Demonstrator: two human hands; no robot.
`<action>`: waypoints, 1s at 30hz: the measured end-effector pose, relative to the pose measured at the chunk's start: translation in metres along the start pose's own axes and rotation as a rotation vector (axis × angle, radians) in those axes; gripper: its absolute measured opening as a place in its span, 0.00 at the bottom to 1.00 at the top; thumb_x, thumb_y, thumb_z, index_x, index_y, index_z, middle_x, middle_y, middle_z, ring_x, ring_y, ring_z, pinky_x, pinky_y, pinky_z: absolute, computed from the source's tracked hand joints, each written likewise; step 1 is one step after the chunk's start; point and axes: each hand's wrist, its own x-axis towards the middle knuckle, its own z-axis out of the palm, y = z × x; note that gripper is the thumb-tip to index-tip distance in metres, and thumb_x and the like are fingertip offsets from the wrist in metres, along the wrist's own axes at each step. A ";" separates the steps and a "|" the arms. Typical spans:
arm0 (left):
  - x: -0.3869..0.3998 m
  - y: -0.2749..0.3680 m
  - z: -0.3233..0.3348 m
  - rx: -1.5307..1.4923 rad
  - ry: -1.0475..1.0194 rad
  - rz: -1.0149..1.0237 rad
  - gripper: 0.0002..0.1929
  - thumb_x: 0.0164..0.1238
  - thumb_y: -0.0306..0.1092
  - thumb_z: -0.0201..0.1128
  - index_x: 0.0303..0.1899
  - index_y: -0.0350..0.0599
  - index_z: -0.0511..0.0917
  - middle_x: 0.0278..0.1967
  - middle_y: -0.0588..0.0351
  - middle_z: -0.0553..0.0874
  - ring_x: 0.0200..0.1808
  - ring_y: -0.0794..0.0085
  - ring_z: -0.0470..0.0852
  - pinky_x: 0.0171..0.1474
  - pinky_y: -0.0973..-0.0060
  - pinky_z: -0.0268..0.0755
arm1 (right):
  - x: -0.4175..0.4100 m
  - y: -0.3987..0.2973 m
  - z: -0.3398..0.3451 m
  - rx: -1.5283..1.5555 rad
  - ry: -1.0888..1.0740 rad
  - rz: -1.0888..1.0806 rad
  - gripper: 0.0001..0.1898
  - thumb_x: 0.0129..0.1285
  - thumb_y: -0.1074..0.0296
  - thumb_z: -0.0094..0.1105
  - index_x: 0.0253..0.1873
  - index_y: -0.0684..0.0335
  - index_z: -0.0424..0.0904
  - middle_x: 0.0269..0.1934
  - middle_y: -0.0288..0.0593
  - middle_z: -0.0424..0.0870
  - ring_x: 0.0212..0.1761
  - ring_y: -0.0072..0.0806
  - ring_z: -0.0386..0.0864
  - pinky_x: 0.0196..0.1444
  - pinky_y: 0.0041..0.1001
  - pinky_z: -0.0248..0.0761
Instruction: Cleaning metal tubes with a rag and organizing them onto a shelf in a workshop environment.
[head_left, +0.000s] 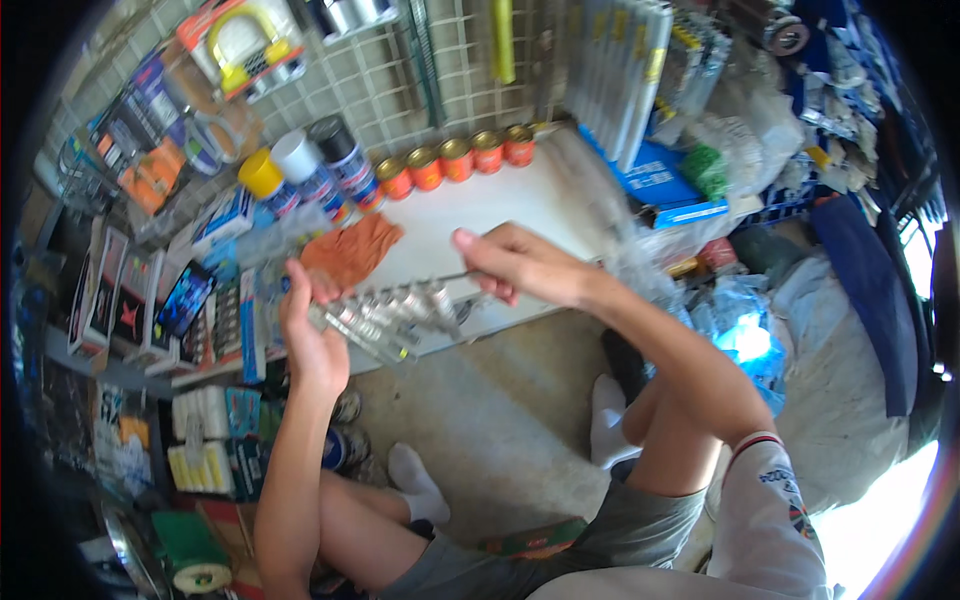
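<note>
Both my hands hold a thin rod (420, 283) in front of me, with a row of small packaged items (386, 311) hanging from it. The packs look clear and silvery; their contents are too blurred to tell. My left hand (315, 330) grips the rod's left end, its thumb pointing up. At the right end, my right hand (517, 266) is closed on the rod. Just behind my left fingers lies a crumpled orange-brown cloth (352, 251) on the white tabletop (480, 210).
Several small orange tins (456, 160) and spray cans (300, 161) line the back edge by a wire grid (375, 82). Boxes and a phone (186, 298) sit at left. A blue box (660, 184) and plastic bags (742, 352) are at right.
</note>
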 end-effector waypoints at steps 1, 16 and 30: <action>0.000 -0.001 0.001 -0.018 -0.007 -0.016 0.26 0.82 0.58 0.52 0.27 0.51 0.62 0.30 0.63 0.65 0.36 0.73 0.66 0.51 0.71 0.64 | 0.000 -0.005 -0.001 0.092 -0.137 0.147 0.29 0.78 0.37 0.45 0.36 0.60 0.74 0.25 0.33 0.74 0.24 0.19 0.70 0.28 0.23 0.65; 0.015 -0.014 0.022 0.063 -0.249 -0.065 0.27 0.82 0.62 0.47 0.62 0.48 0.71 0.50 0.57 0.79 0.55 0.65 0.80 0.61 0.59 0.71 | -0.127 -0.076 -0.018 0.584 0.115 0.198 0.23 0.82 0.50 0.41 0.32 0.58 0.67 0.21 0.26 0.57 0.19 0.17 0.57 0.21 0.23 0.55; 0.048 -0.052 -0.043 0.417 -0.022 -0.260 0.20 0.76 0.50 0.63 0.60 0.51 0.75 0.50 0.61 0.80 0.55 0.70 0.79 0.57 0.63 0.70 | -0.242 -0.082 -0.161 0.342 0.820 0.115 0.22 0.81 0.51 0.41 0.28 0.53 0.61 0.21 0.23 0.53 0.19 0.16 0.52 0.21 0.25 0.52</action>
